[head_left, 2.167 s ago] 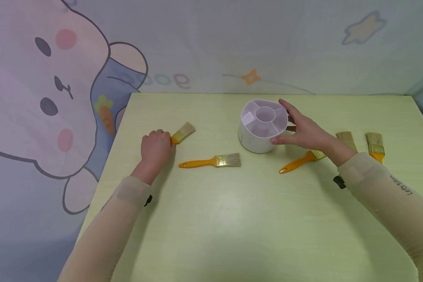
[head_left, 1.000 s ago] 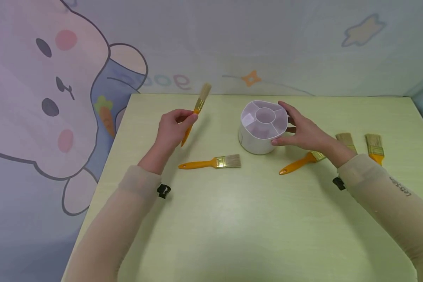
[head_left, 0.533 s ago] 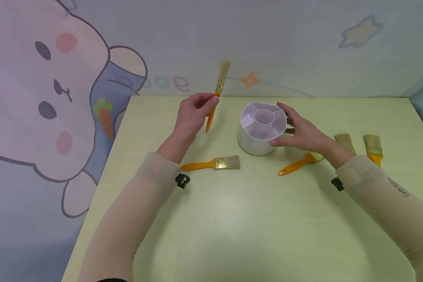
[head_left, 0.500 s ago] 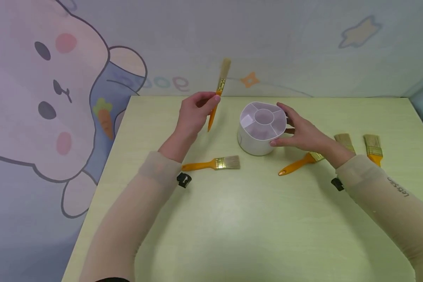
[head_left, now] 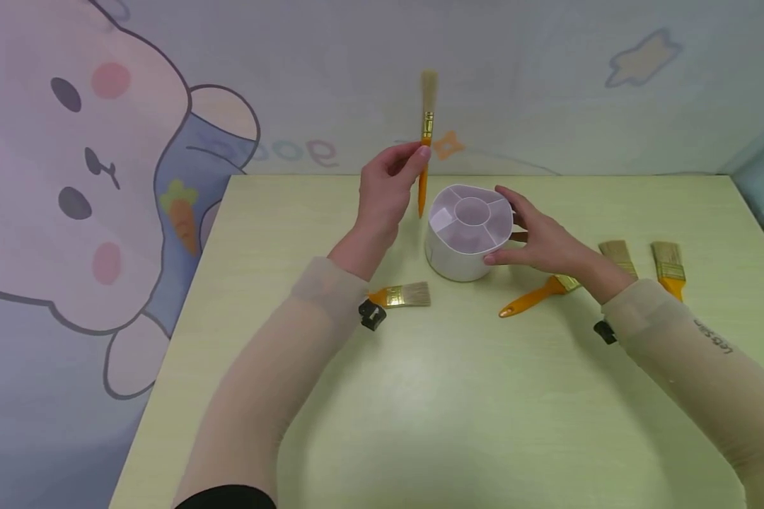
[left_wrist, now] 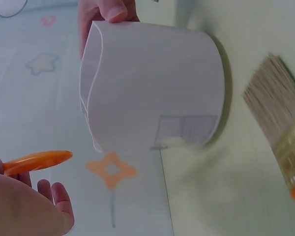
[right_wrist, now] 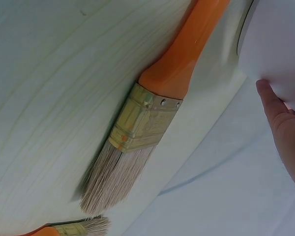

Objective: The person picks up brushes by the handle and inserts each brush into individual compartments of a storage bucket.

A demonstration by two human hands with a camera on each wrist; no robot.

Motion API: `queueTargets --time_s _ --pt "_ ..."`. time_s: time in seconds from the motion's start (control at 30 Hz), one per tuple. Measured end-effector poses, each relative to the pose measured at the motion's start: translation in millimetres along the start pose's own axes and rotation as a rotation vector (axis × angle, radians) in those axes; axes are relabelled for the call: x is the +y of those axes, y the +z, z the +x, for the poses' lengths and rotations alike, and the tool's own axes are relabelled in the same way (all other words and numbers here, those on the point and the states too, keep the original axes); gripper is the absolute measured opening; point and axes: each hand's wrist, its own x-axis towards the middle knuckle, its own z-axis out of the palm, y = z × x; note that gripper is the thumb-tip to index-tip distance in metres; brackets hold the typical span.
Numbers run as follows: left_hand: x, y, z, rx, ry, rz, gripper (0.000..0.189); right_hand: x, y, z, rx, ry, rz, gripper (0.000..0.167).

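In the head view my left hand pinches a paintbrush with an orange handle, bristles up and handle end down. The brush is upright in the air, just left of and behind a white divided desk organizer. This organizer has a round middle compartment with several others around it. My right hand holds the organizer by its right side, thumb in front and fingers behind. In the left wrist view the handle end of the held brush points toward the organizer's rim, apart from it.
Another paintbrush lies in front of the organizer, its handle mostly hidden by my left sleeve. On the right lie two more, one brush partly under my right wrist and a farther brush. A printed cloth hangs behind the table.
My left hand has picked the paintbrush up from the table's left, raised it upright and carried it right, close to the organizer. My right hand has stayed on the organizer.
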Motion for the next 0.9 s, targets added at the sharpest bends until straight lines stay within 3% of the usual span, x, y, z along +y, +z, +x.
queueTargets --time_s 0.33,0.67,0.9 --pt "-9.4 20.2 2.9 0.017 -0.032 -0.041 0.027 1.4 2.1 2.2 0.005 -0.003 -0.014 0.117" --pt "-25.4 16.4 1.5 0.005 -0.123 0.036 0.026 -3.1 3.2 1.9 -0.002 -0.002 -0.008 0.118" --pt "-36.8 13.9 -1.5 -0.010 -0.127 0.044 0.026 -6.6 4.3 1.2 0.004 -0.005 0.000 0.119"
